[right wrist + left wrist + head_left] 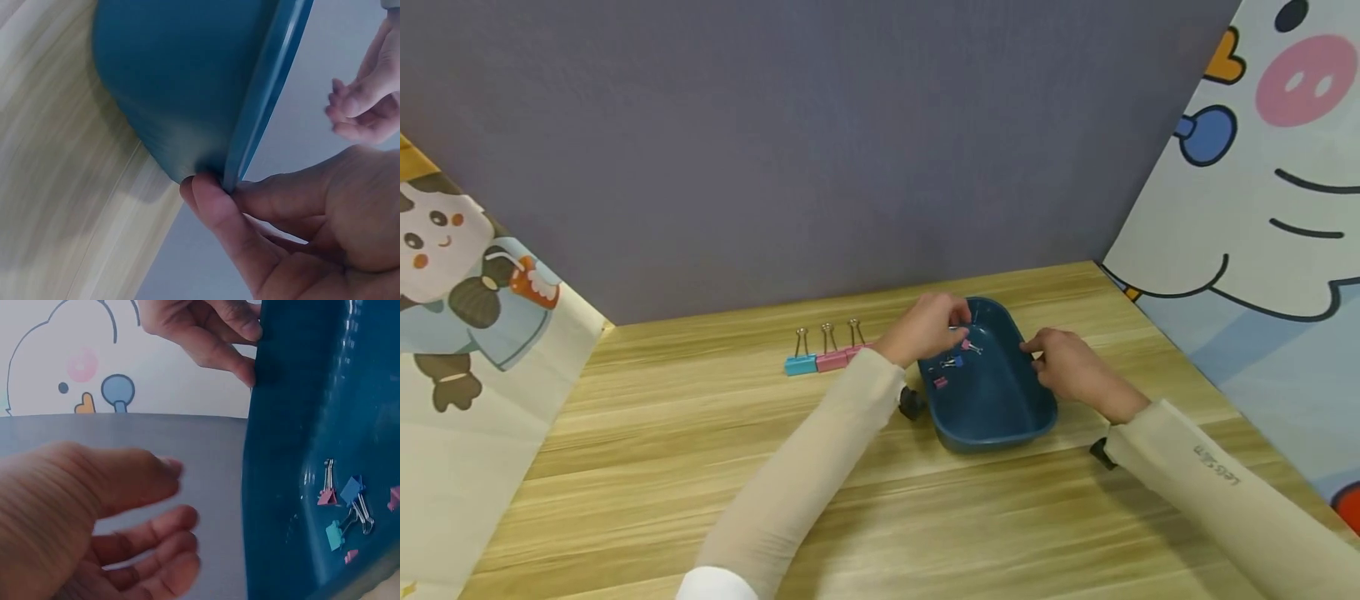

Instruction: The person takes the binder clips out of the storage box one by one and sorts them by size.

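A dark blue plastic bin (1000,404) stands on the table. My right hand (1070,367) pinches its right rim between thumb and fingers, plain in the right wrist view. Over the bin's far left part hovers my left hand (927,327), its fingers loosely bent and thumb apart, with nothing between them in the left wrist view. Small binder clips lie on the bin's floor: a blue clip (352,489), a teal clip (335,536), a pink clip (327,497) and other pink ones near the view's edge.
Left of the bin, a row of larger binder clips stands with handles up: a light blue clip (801,365), then a pink clip (831,361) and another pink one partly behind the left forearm. A grey wall (820,167) rises behind the wooden table (662,450); cartoon panels flank both sides.
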A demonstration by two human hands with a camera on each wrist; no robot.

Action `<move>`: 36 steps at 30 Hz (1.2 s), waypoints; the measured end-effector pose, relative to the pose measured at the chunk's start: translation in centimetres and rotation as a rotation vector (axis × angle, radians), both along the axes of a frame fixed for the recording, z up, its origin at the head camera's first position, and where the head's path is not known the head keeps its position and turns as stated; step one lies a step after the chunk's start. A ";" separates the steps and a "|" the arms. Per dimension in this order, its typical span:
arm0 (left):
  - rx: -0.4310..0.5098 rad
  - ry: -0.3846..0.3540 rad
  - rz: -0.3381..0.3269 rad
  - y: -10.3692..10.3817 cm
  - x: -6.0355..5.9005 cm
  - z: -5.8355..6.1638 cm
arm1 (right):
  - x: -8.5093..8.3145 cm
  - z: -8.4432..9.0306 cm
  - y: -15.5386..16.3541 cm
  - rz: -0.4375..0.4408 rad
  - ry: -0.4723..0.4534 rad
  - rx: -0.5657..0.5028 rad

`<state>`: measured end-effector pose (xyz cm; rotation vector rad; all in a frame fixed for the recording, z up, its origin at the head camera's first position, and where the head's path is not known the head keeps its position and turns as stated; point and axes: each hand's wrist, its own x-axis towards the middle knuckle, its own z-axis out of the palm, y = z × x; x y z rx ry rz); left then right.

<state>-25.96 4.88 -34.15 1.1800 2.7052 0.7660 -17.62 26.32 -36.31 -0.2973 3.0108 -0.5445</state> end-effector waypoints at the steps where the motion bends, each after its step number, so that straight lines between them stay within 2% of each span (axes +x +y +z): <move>1: -0.017 -0.016 0.014 0.1 -0.1 0.0 | 0.0 0.0 -0.1 0.001 0.001 0.000; 4: -0.077 -0.050 0.047 0.3 -0.3 -0.3 | -0.1 -0.1 -0.2 0.000 0.002 -0.007; 9: -0.178 -0.061 0.074 0.8 -0.8 -1.0 | -0.1 -0.1 -0.3 -0.003 0.000 -0.019; 18: -0.176 -0.085 0.105 2.0 -1.4 -2.5 | 0.1 0.0 -0.2 0.006 -0.002 -0.020; 25: -0.177 -0.088 0.137 3.4 -1.2 -3.0 | -0.1 0.1 -0.3 0.017 0.010 -0.001; 36: -0.350 -0.092 0.186 4.0 -1.3 -4.4 | -0.1 0.0 -0.3 0.004 0.008 -0.004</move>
